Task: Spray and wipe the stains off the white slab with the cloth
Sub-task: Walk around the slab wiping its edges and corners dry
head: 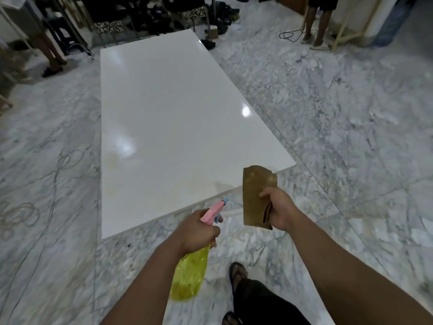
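A translucent yellow spray bottle with a pink and blue trigger head (191,268) is gripped around its neck by the left hand (196,231), the nozzle pointed forward and up toward the glossy white rectangular slab (178,118), which lies flat on the grey-veined marble floor (351,137) just ahead of both hands. A folded brown cloth (256,198) is pinched along its edge by the right hand (280,211), fingers closed on it, and is held in the air above the slab's near right corner. Faint yellowish stains (112,160) are seen on the slab ahead of and to the left of the left hand, close to the near left edge; a dull patch is also visible just beyond the nozzle. The spraying step appears not yet begun. For it to be done well, the nozzle should be brought nearer and aimed down at the stained patches, so that mist is kept off the floor; the cloth should be kept clear of the spray, then pressed flat and drawn across the wetted marks.
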